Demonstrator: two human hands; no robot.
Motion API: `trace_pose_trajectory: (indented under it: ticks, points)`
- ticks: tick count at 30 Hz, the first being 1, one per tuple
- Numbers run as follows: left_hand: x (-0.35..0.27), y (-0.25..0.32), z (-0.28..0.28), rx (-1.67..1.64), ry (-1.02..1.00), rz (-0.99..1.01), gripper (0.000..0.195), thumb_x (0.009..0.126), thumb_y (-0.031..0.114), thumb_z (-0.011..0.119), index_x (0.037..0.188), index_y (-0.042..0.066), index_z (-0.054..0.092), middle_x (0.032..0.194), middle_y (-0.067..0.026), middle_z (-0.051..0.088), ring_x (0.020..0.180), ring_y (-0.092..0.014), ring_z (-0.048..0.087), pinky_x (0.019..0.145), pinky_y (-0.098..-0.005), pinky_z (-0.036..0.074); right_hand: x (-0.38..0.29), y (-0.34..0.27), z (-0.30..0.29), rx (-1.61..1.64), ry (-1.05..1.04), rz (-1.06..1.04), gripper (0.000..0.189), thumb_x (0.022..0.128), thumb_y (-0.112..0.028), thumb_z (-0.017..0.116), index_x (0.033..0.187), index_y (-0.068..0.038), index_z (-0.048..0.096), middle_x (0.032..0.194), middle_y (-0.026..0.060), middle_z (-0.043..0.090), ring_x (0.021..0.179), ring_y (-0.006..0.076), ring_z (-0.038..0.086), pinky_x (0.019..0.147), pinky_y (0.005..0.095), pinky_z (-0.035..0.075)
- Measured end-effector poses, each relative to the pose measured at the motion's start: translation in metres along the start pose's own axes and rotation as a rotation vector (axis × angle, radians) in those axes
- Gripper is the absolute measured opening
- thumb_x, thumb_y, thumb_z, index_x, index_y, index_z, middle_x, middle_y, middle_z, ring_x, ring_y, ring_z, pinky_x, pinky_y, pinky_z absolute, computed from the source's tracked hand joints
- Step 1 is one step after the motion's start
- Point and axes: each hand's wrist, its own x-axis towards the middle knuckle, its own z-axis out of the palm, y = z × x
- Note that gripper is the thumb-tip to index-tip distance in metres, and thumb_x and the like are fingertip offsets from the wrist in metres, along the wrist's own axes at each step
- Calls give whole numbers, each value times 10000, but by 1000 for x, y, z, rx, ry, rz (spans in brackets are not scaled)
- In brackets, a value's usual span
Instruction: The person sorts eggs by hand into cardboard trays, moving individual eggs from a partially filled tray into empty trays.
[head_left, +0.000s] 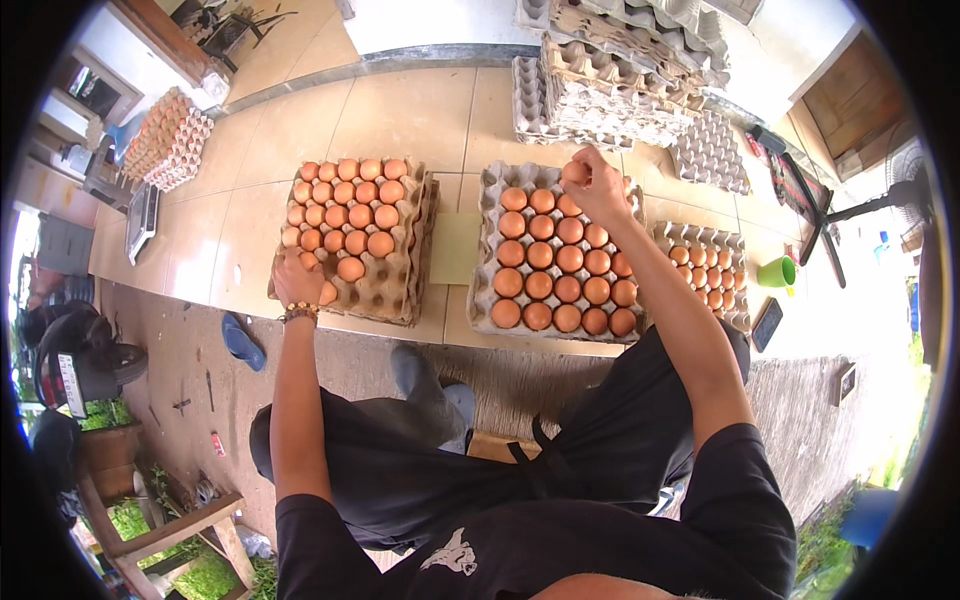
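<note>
My left hand (298, 279) is curled over the near left corner of a brown pulp egg tray (386, 289). An egg (308, 260) shows at its fingers; whether they grip it is hidden. Brown eggs (336, 217) fill the tray's far rows, with bare cups at the near right. Above the far side of a grey pulp egg tray (480, 300), my right hand (602, 191) holds a brown egg (576, 173) between its fingers. Several rows of eggs (569, 259) sit in this grey tray, and my right forearm covers part of its right side. Cups at its far left are bare.
Empty pulp trays (619, 97) are stacked at the back. On the right are a part-filled tray (709, 274), green cup (776, 272), phone (766, 325) and black stand (821, 217). Left stand a scale (141, 219) and stacked egg trays (169, 142). A blue sandal (242, 342) lies below.
</note>
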Motion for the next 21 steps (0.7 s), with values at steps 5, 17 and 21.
trace_pose_trajectory:
  ticks: [5,17,21]
  points:
    - [-4,-14,-7,52,34,-83,362,709,125,772,1016,3,625,987,-230,646,939,-422,631,825,-505,525,2,-25,17,-105,-35,-29,382,753,-112,758,1095,-39,606,1007,194,689,972,386,655,850,449,526]
    - [-38,134,-116,-1261,-566,220,410,882,46,700,1272,-26,599,1237,-130,651,1050,-166,665,859,-273,565,-37,-95,23,577,-378,-40,398,873,-294,666,1182,-47,621,950,106,708,881,234,690,799,372,537]
    - [-69,179,-113,-926,-580,651,458,843,209,772,1257,62,644,1167,-80,667,1009,-167,662,830,-311,544,-95,-152,13,964,-849,319,412,867,-246,689,1187,-9,588,896,75,659,856,175,664,732,315,512]
